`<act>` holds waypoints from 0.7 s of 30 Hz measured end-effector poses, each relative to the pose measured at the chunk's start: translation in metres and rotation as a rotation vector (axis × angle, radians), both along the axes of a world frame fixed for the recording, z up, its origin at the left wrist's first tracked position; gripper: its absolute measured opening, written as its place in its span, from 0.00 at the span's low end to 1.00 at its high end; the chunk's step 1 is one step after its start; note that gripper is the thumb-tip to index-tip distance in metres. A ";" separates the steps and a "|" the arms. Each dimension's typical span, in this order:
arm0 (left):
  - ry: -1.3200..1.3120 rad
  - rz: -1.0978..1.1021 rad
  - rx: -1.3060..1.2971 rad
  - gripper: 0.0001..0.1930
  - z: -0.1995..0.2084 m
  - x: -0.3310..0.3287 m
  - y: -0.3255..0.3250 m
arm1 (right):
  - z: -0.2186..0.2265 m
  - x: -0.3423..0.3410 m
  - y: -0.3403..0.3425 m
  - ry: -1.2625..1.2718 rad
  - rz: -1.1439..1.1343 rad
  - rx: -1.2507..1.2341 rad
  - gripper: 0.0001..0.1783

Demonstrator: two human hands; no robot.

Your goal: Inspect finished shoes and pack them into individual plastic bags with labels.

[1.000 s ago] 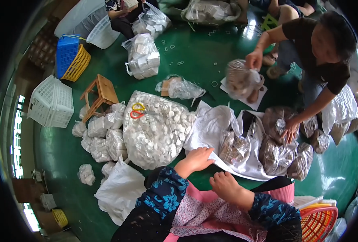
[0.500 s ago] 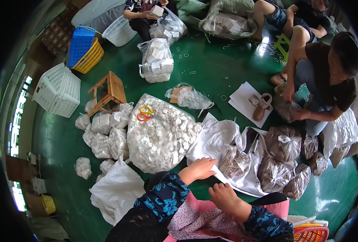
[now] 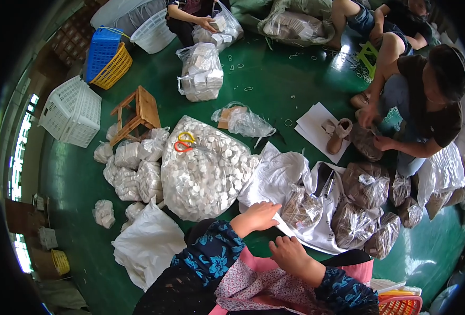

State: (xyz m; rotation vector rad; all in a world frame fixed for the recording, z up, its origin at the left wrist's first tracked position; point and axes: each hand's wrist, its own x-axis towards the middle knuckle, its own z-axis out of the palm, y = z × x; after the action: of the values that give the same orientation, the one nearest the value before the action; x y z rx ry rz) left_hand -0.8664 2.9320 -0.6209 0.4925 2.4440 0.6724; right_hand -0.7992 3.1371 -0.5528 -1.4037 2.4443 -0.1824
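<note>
A white sack [image 3: 271, 169] lies spread on the green floor [image 3: 266, 79], and a clear bag of brown pieces [image 3: 301, 209] sits on it. A little dark printing shows on the sack's edge near 5 o'clock, too small to make out clearly.

Taking the sack as the clock's centre, the left hand [image 3: 258, 216] is at 8 o'clock, palm down, fingers loosely stretched to the sack's near edge; whether they touch it, I cannot tell. The right hand [image 3: 296, 256] is at 6 o'clock, fingers curled and palm hidden, so I cannot tell whether it holds anything. The two hands are apart.

From 3 to 4 o'clock, more tied bags of brown contents [image 3: 354, 227] crowd the sack. At 9 o'clock, just beside it, is a large clear bag of small white pieces [image 3: 206, 176], with scissors [image 3: 184, 142] with yellow and red handles on top.

At 1 o'clock a brown shoe [image 3: 339, 140] stands on white paper sheets [image 3: 313, 122]. At 2 o'clock a co-worker [image 3: 434, 118] has both hands at another brown-filled bag [image 3: 366, 144].

Farther out, a wooden stool [image 3: 147, 107] is at 10 o'clock, and a packed clear bag [image 3: 201, 76] at 11.
</note>
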 end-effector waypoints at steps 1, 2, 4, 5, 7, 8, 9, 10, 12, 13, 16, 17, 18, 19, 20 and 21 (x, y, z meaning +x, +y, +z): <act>-0.002 0.001 0.002 0.30 0.000 0.000 0.000 | 0.000 0.000 0.000 0.004 -0.002 -0.001 0.13; 0.002 0.002 -0.005 0.30 0.000 0.000 0.000 | 0.000 0.000 0.000 0.009 -0.004 -0.002 0.14; 0.005 0.003 -0.009 0.30 0.001 0.000 0.001 | 0.001 0.000 0.000 0.010 -0.005 -0.004 0.14; 0.007 -0.001 -0.013 0.30 0.002 0.001 0.001 | 0.002 0.001 0.000 0.012 -0.008 -0.008 0.14; 0.009 -0.008 -0.014 0.31 0.001 0.001 0.001 | 0.000 0.002 0.000 -0.005 -0.010 0.032 0.19; 0.015 -0.009 -0.018 0.31 0.001 0.002 0.001 | -0.001 0.003 0.001 -0.021 -0.011 0.068 0.24; 0.021 -0.010 -0.021 0.31 0.001 0.002 0.001 | -0.001 0.003 0.001 -0.022 -0.013 0.071 0.24; 0.021 -0.012 -0.018 0.31 0.002 0.002 0.001 | 0.000 0.003 0.001 -0.021 -0.013 0.079 0.24; 0.022 0.001 -0.020 0.31 0.002 0.002 0.001 | -0.001 0.003 0.002 -0.020 -0.016 0.087 0.24; 0.021 -0.003 -0.019 0.31 0.001 0.002 0.001 | -0.002 0.004 0.003 -0.020 -0.015 0.091 0.24; 0.040 -0.012 -0.003 0.31 0.000 0.002 0.003 | 0.001 0.004 0.003 -0.016 -0.016 0.098 0.25; 0.034 -0.009 -0.005 0.31 0.000 0.001 0.003 | 0.002 0.004 0.004 -0.011 -0.014 0.100 0.25; 0.028 -0.008 -0.006 0.32 0.000 0.000 0.004 | 0.001 0.004 0.004 -0.013 -0.025 0.102 0.25; 0.027 -0.018 -0.004 0.32 0.001 0.000 0.004 | -0.001 0.005 0.005 0.005 -0.013 0.112 0.25; 0.020 -0.013 -0.002 0.32 0.001 0.000 0.005 | -0.003 0.005 0.006 0.023 -0.001 0.122 0.25; 0.013 -0.008 -0.002 0.32 0.001 0.001 0.004 | -0.004 0.006 0.005 0.020 -0.013 0.122 0.25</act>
State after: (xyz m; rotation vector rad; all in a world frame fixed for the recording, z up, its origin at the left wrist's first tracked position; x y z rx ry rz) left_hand -0.8656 2.9361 -0.6203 0.5065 2.4532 0.6656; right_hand -0.7934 3.1425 -0.5564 -1.3442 2.4366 -0.0211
